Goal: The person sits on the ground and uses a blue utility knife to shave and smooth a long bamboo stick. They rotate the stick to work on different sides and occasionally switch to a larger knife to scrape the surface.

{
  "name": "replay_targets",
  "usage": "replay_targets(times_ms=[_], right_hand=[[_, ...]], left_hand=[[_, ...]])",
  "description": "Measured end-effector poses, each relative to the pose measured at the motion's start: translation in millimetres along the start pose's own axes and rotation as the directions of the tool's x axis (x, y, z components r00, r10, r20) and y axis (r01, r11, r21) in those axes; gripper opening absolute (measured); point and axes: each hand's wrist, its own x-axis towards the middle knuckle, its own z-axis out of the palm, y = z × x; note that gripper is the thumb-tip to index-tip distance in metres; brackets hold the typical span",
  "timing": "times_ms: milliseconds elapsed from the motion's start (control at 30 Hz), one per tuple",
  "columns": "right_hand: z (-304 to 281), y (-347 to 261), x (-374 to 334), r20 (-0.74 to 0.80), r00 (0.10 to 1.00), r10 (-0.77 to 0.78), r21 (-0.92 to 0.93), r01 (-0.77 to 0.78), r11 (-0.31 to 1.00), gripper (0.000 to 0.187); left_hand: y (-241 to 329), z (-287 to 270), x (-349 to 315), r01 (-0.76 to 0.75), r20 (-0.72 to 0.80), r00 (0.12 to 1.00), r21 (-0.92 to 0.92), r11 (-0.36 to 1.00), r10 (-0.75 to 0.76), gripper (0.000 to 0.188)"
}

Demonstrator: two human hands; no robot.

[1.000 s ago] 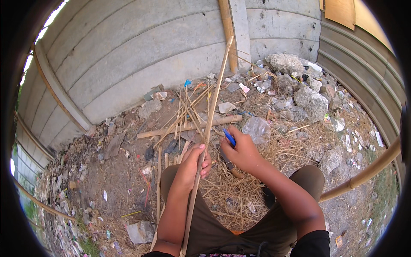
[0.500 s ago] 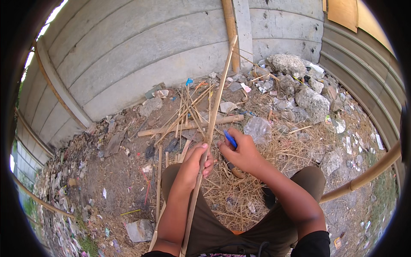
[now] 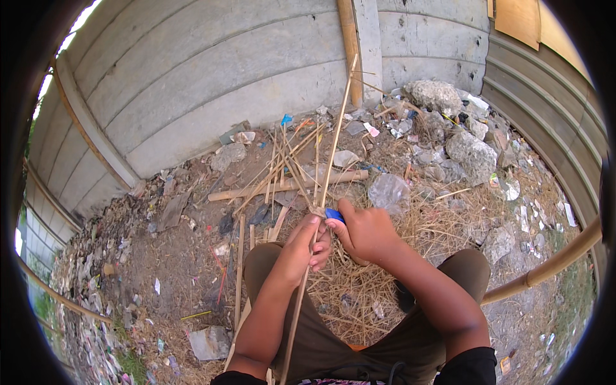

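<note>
A long, thin bamboo strip (image 3: 338,125) slants up from between my legs toward the far wall. My left hand (image 3: 300,251) is closed around its middle, thumb on top. Close beside it, my right hand (image 3: 371,232) is closed on a small blue tool (image 3: 333,215), which sits against the strip just above my left fingers. The tool's working end is hidden. Beyond my hands, several loose bamboo strips (image 3: 282,168) lie crisscrossed over a bamboo pole (image 3: 247,192) on the ground.
Straw and shavings (image 3: 346,308) cover the ground between my knees. Broken concrete lumps (image 3: 471,156) and litter are heaped at the far right. A concrete wall (image 3: 237,77) stands ahead, a corrugated wall (image 3: 545,106) at right. A thick bamboo pole (image 3: 545,264) juts in beside my right knee.
My right hand has turned and brought the blue tool left against the strip. The strip looks narrower, turned about its length.
</note>
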Motion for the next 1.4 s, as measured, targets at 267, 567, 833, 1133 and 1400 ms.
replay_targets(times_ms=[267,567,833,1133,1400], right_hand=[[-30.2,31.9,15.4,-0.122,0.979,0.161,-0.199,-0.183,0.963,0.044],[-39.2,43.2,12.8,-0.152,0.984,0.098,-0.256,-0.135,0.957,0.040],[-48.6,53.1,20.2,-0.217,0.960,0.176,-0.306,-0.238,0.922,0.040],[-58.6,73.2,26.7,-0.286,0.876,0.388,-0.271,-0.462,0.844,0.052],[-107.3,131.5,8.1,-0.340,0.681,0.649,0.053,-0.675,0.736,0.066]], left_hand=[[-12.5,21.3,-13.0,0.048,0.106,0.993,-0.026,0.999,-0.045,0.033],[-9.2,27.9,-15.7,0.087,0.125,0.988,-0.008,0.996,-0.086,0.036],[-13.1,34.6,-19.9,0.077,0.126,0.989,0.054,0.996,-0.083,0.037],[-18.4,44.9,-28.0,0.160,0.135,0.973,0.193,0.968,-0.187,0.038],[-25.7,56.3,-45.5,0.245,0.278,0.912,0.219,0.944,-0.301,0.036]])
